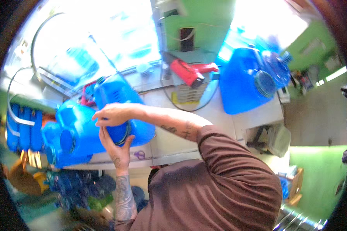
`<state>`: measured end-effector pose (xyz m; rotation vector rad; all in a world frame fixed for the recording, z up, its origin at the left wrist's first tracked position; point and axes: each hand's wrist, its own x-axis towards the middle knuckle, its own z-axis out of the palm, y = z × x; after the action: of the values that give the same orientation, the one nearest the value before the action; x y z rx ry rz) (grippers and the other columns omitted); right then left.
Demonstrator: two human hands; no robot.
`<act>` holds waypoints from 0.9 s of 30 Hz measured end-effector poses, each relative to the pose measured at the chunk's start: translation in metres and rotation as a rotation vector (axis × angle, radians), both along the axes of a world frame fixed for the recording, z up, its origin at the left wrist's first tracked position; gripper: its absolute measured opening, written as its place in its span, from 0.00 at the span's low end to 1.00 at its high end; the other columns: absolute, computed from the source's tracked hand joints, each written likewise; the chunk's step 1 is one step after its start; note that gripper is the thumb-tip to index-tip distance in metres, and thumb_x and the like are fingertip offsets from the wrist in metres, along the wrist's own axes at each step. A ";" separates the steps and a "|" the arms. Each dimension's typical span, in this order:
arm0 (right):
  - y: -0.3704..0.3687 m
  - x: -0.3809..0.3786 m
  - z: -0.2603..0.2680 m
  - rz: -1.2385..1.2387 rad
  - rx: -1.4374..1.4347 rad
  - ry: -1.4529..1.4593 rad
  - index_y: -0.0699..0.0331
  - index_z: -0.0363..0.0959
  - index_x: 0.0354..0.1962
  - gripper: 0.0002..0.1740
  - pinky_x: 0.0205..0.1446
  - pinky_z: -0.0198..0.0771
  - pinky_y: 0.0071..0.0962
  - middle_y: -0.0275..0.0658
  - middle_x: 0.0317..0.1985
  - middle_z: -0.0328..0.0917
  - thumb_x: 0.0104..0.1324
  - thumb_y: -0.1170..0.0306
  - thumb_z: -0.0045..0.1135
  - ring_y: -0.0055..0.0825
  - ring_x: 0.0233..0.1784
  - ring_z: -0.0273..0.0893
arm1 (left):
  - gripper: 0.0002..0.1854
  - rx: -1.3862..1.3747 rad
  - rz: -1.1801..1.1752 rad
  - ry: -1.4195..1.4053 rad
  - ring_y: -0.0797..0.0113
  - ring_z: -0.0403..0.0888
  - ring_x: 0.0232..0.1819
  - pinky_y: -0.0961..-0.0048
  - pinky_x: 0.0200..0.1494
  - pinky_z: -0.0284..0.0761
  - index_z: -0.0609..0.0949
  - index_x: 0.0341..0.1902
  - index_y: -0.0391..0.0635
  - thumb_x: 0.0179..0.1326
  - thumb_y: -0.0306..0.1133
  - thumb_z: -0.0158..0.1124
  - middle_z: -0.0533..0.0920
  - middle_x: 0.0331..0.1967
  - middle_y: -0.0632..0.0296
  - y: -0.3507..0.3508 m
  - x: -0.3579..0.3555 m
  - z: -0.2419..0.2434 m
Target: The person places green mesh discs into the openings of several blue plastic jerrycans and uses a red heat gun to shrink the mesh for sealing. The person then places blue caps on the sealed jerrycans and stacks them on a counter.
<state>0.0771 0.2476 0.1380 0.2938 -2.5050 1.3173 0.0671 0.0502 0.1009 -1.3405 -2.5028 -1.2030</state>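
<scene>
A blue plastic water jug (141, 127) lies on the white worktop (173, 138) before me, its wide round cap (118, 134) facing me. My left hand (117, 148) is at the cap, with its thumb on the near side and its fingers stretched up the far side. Over the jug reaches my right hand (112, 115), its fingers bent at the cap's upper edge, close to the left fingertips. Part of the cap is hidden by both hands. What the right fingers grip is blurred.
More blue jugs (86, 127) stand left, and another large blue jug (240, 83) is at the right. A red heat gun (185, 72) with a looping cable rests near the back. Small purple scissors (139, 155) lie by the front edge. Dark blue bottles (72, 187) are below left.
</scene>
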 end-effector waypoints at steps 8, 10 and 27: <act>-0.017 0.020 -0.008 -0.335 -0.063 0.062 0.62 0.65 0.66 0.35 0.56 0.75 0.46 0.49 0.45 0.85 0.70 0.48 0.56 0.50 0.52 0.82 | 0.51 -0.268 -0.326 0.285 0.38 0.57 0.78 0.47 0.75 0.58 0.68 0.74 0.40 0.51 0.53 0.80 0.59 0.78 0.39 0.016 -0.025 0.057; -0.013 0.018 -0.009 -0.264 -0.017 0.004 0.61 0.66 0.66 0.35 0.56 0.75 0.47 0.49 0.45 0.85 0.70 0.48 0.56 0.50 0.52 0.83 | 0.50 -0.354 -0.192 0.444 0.37 0.57 0.77 0.44 0.72 0.59 0.69 0.74 0.41 0.54 0.57 0.76 0.59 0.78 0.40 0.020 -0.016 0.048; -0.037 0.021 -0.010 -0.634 -0.131 -0.003 0.64 0.75 0.53 0.25 0.56 0.77 0.45 0.50 0.45 0.86 0.74 0.51 0.55 0.50 0.50 0.84 | 0.45 -0.137 -0.266 0.479 0.38 0.59 0.76 0.45 0.71 0.58 0.72 0.72 0.43 0.58 0.60 0.71 0.62 0.77 0.43 0.021 -0.031 0.030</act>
<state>0.0981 0.2107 0.1285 -0.4926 -2.2117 1.1867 0.0359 0.0710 0.1305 -1.7867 -2.1440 -0.6379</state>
